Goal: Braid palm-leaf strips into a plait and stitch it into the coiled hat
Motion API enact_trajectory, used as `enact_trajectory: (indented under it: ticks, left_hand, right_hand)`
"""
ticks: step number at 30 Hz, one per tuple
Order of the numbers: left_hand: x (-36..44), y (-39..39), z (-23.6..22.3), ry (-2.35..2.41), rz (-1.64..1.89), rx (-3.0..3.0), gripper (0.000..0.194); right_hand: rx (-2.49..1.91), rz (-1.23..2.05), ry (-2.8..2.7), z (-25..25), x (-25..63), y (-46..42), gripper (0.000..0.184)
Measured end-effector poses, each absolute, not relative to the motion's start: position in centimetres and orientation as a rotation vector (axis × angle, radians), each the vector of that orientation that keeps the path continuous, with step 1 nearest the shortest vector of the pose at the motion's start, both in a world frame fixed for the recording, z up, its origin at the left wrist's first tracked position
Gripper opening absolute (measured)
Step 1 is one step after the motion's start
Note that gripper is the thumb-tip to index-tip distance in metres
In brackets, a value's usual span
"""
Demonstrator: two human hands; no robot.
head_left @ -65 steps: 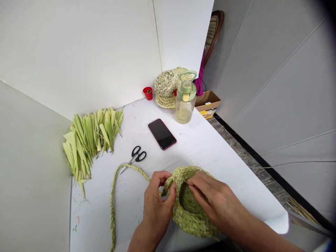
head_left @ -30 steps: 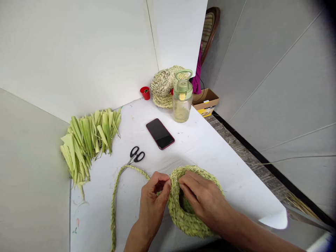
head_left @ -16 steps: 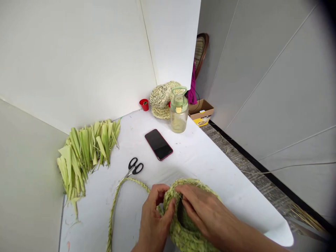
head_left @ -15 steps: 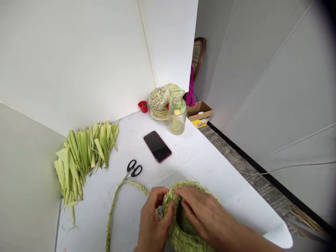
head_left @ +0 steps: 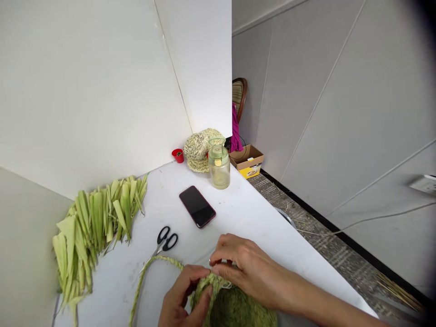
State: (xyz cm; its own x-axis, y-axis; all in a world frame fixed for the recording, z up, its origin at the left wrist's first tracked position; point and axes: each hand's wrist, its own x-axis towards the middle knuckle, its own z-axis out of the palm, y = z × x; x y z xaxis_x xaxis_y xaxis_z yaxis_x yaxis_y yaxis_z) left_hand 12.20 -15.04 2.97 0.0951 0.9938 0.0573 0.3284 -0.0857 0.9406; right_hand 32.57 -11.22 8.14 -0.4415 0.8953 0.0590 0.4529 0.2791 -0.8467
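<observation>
Now that our right hand [head_left: 248, 268] has risen, half-closed over the basket [head_left: 235, 309] rim, its hold unclear, our left hand [head_left: 182, 295] curls firmly around that rim.

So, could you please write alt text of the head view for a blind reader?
A person's left hand and right hand grip the rim of a green braided-leaf coiled basket on a white table, a long braid trailing from it. Black-handled scissors, a black smartphone and a pile of pale green leaf strips lie nearby.
</observation>
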Motion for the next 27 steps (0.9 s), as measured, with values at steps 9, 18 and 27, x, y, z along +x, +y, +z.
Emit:
enact_trajectory:
  ticks: [9,18,27]
  left_hand:
    - [11.3,-14.9,6.0,1.348,0.775,1.489,0.015]
    - [10.3,-15.1,5.3,1.283,0.78,1.434,0.014]
    - [9.4,-14.4,4.8,1.262,0.755,1.444,0.014]
  right_hand:
    - [-0.947,1.6,-1.374,6.5,31.3,-8.0,0.013]
    - [-0.604,2.132,-1.126,11.4,31.5,-7.5,0.024]
    - [-0.797,1.367,-0.864,15.1,35.1,-5.5,0.022]
